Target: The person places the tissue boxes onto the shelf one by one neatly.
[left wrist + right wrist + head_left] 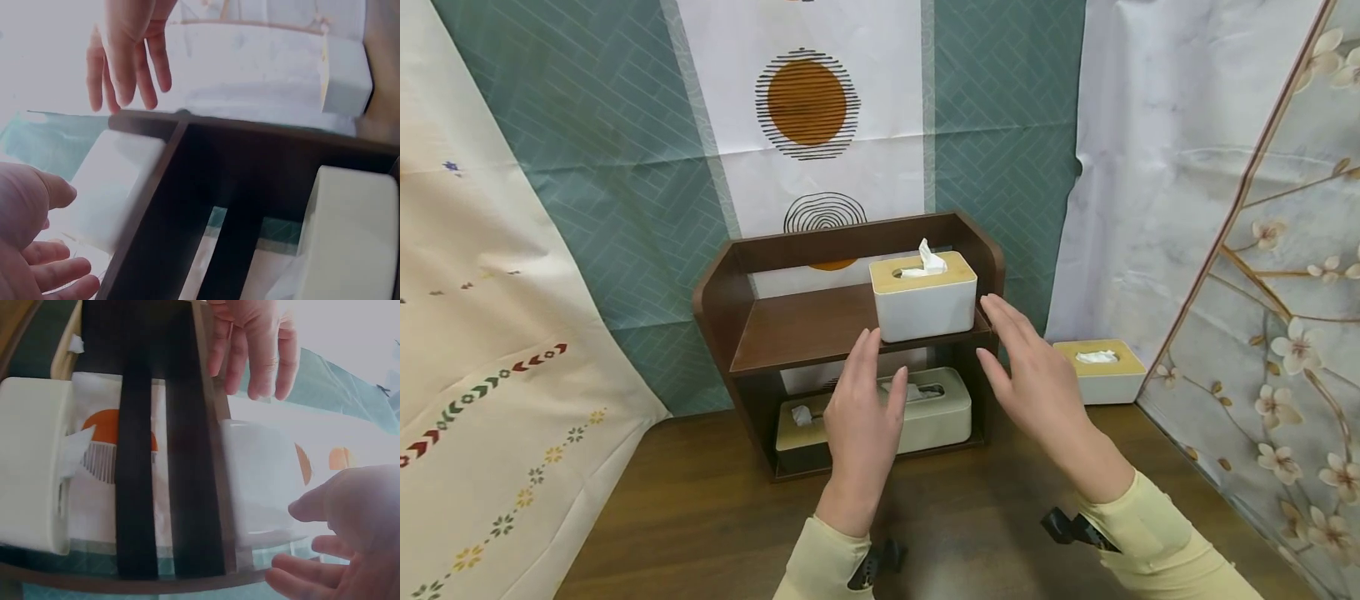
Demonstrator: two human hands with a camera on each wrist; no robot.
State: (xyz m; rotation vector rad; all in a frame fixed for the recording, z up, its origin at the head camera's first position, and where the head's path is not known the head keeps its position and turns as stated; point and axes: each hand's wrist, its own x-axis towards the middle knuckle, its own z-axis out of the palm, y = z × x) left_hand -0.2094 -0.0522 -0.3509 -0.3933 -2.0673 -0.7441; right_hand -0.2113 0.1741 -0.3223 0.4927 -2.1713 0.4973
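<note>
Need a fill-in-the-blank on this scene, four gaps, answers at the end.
Between the left grip and right grip, a white tissue box sits on the ____ shelf.
The tissue poking from its lid is ____.
The lower shelf holds ____ tissue boxes.
Another white tissue box stands to the ____ of the shelf unit.
Missing: upper; white; two; right.

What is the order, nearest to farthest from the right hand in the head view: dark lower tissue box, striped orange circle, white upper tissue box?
1. White upper tissue box, left of the right hand.
2. Dark lower tissue box, farther left.
3. Striped orange circle, up on the back cloth.
</note>
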